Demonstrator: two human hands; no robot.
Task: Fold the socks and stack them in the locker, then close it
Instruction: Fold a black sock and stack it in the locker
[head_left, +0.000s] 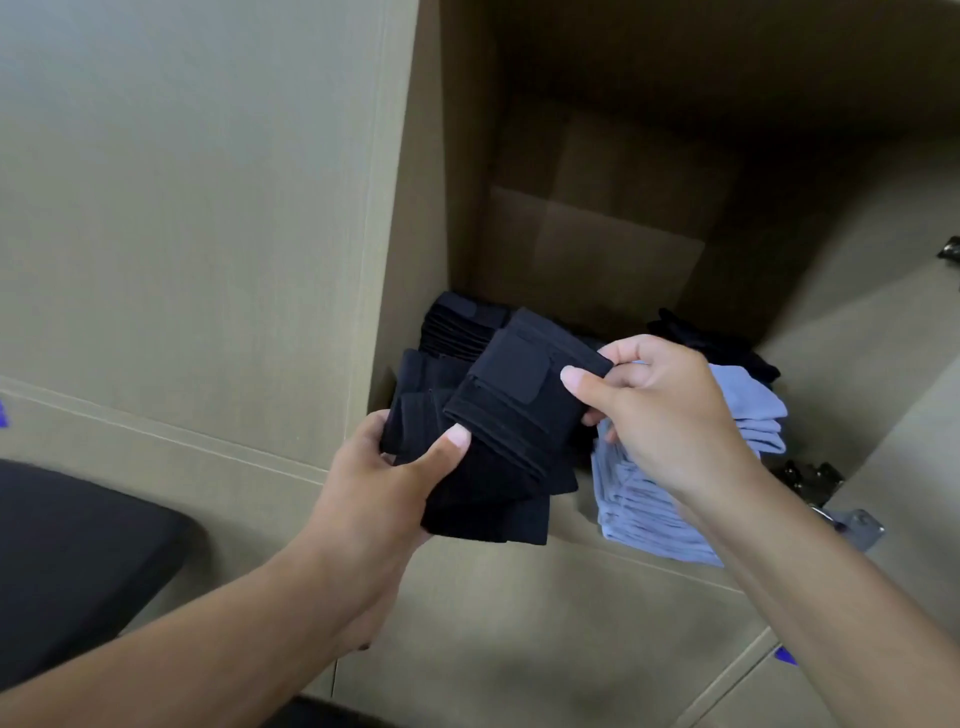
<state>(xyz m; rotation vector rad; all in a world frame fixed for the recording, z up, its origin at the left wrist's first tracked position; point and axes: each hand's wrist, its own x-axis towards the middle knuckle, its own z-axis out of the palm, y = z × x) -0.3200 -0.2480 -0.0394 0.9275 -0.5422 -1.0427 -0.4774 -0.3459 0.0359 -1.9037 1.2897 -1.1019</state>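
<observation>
- Hands both hold one bundle of folded black socks (498, 431), raised at the open front of the locker (597, 218).
- Left hand (384, 483): fingers wrapped under the lower end of the bundle, thumb pressed on top.
- Right hand (660, 410): thumb and forefinger pinch the upper far corner of the top sock; the other fingers are curled beneath it.
- Bundle lies tilted between the two hands, its layers fanned slightly apart, a darker patch showing on the top sock.
- Beyond the left hand, on the locker floor against the left wall: a stack of dark socks (457, 322).
- Under and just past the right hand: a stack of pale blue socks (649, 509), partly hidden by the wrist.
- Beyond the right hand, deeper in the locker: more black socks (711, 343), heaped.
- Right of the right forearm: a metal hinge (810, 478) on the open door (883, 322).
- Left of the left forearm: a dark flat surface (67, 561), nature unclear.
</observation>
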